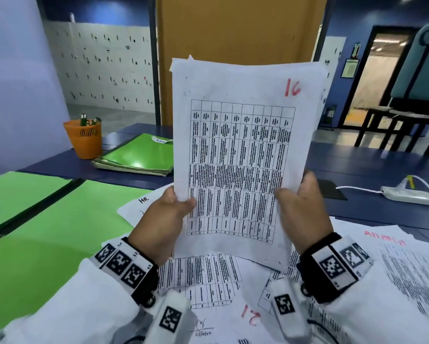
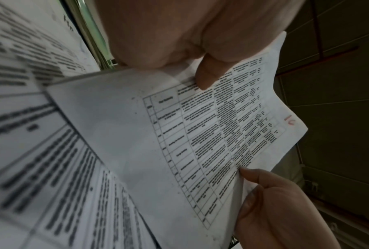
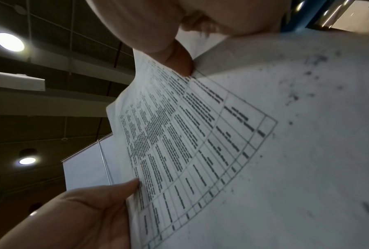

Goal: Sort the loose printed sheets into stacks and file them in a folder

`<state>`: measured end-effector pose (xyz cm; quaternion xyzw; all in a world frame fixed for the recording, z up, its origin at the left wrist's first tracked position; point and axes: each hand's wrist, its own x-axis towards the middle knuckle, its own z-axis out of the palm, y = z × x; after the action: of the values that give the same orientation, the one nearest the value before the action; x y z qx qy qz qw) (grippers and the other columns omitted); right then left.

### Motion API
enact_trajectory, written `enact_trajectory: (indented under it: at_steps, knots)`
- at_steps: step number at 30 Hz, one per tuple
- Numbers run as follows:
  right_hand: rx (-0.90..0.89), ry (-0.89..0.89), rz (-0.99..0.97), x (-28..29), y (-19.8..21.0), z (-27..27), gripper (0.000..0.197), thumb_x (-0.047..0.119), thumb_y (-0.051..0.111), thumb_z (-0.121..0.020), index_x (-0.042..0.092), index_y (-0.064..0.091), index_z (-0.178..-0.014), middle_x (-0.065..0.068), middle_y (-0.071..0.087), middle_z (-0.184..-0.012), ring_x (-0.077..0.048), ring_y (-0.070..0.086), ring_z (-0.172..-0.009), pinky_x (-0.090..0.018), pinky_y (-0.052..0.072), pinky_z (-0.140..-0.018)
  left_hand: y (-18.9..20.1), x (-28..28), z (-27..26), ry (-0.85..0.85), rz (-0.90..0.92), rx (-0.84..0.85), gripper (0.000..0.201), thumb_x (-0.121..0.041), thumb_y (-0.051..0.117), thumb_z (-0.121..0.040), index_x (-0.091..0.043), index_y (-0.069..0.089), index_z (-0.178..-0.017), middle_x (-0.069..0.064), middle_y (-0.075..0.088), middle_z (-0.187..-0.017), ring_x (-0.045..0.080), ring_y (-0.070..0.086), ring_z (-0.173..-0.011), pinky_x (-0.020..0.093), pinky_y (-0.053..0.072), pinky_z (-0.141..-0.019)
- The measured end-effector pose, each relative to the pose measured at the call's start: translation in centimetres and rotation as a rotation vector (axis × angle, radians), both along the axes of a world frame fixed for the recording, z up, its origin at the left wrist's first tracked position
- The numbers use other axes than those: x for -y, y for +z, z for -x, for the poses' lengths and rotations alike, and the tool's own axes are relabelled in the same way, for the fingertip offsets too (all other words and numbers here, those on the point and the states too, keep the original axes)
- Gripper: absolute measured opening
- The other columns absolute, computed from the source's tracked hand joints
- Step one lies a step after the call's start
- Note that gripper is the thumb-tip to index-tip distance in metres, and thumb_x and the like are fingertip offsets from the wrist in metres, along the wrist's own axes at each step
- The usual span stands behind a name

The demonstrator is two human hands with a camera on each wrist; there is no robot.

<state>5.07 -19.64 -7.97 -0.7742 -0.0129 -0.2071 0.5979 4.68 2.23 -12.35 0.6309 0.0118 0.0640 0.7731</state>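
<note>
Both hands, left hand [image 1: 162, 219] and right hand [image 1: 301, 209], are pinching the sheet marked 16 [image 1: 240, 155] upright above the bench [image 1: 357, 157]. It's bowing already, so I'm guessing it creases or slips onto the loose sheets [image 1: 208, 276] below.

An orange pen cup [image 1: 82, 139] with pens stands on the dark blue surface [image 1: 372, 160]. A white power strip [image 1: 409, 197] lies at the right. Dark chairs [image 1: 407, 130] stand beyond, by a wooden door [image 1: 238, 28].

The held sheet [image 1: 240, 157] hides the fingers behind it; its print is unreadable.
</note>
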Motion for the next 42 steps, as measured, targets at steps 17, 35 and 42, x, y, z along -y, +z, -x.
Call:
enact_trajectory:
  at_steps: [17, 35, 42]
  knots:
    - [0.01, 0.066, 0.072, 0.1, 4.6, 0.9, 0.036, 0.005, 0.057, -0.092, 0.008, 0.049, -0.126, 0.0, 0.061, -0.096, 0.003, 0.054, -0.061, -0.013, 0.046, -0.054, 3.2, -1.0, 2.3, 0.124, -0.27, 0.281, 0.023, 0.003, 0.052, -0.099, -0.016, 0.062, -0.106, -0.002, 0.072, -0.092, 0.016, 0.067, -0.088, 0.037, 0.058, -0.085]
    - [-0.198, 0.719, 1.713, 2.2, -1.0, 0.9, 0.053, 0.018, 0.063, -0.078, 0.045, 0.046, -0.121, 0.017, 0.055, -0.106, -0.015, 0.058, -0.098, -0.041, 0.053, -0.086, 3.6, -7.2, -0.6, 0.86, -0.225, 0.02, 0.021, -0.026, 0.058, -0.095, -0.013, 0.055, -0.111, 0.014, 0.063, -0.122, 0.031, 0.062, -0.109, 0.028, 0.035, -0.071]
    - [-0.109, 0.772, 1.729, 2.6, -2.0, -1.1, 0.029, 0.033, 0.07, -0.075, 0.033, 0.052, -0.097, 0.019, 0.054, -0.1, -0.012, 0.054, -0.098, -0.035, 0.046, -0.096, 3.5, -8.0, -0.5, 0.775, -0.204, 0.041, 0.013, -0.02, 0.059, -0.095, -0.017, 0.053, -0.106, -0.001, 0.062, -0.106, 0.02, 0.059, -0.095, 0.024, 0.038, -0.072]
